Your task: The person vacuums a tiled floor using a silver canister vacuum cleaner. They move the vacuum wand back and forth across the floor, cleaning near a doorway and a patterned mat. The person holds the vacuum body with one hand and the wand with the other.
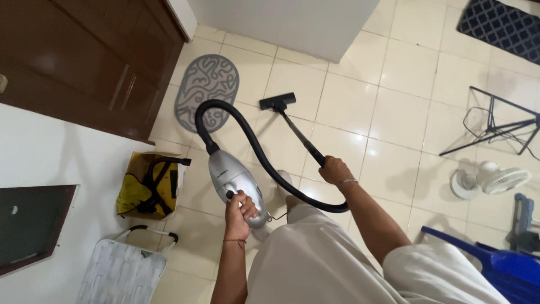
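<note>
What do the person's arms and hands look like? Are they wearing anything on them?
Both arms are bare, with no gloves on either hand. The left hand has a thin string bracelet round the wrist. The right hand has a slim silvery bangle round its wrist. A loose, pale cream sleeve covers the upper right arm.

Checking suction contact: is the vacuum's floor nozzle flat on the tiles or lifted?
Flat: the floor nozzle rests on the tiled floor, no visible gap beneath it.

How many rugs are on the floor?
2. A grey oval patterned mat lies by the dark wooden door, just beyond the black vacuum hose. A dark blue rug with a white lattice pattern sits at the top right corner, partly cut off.
</note>
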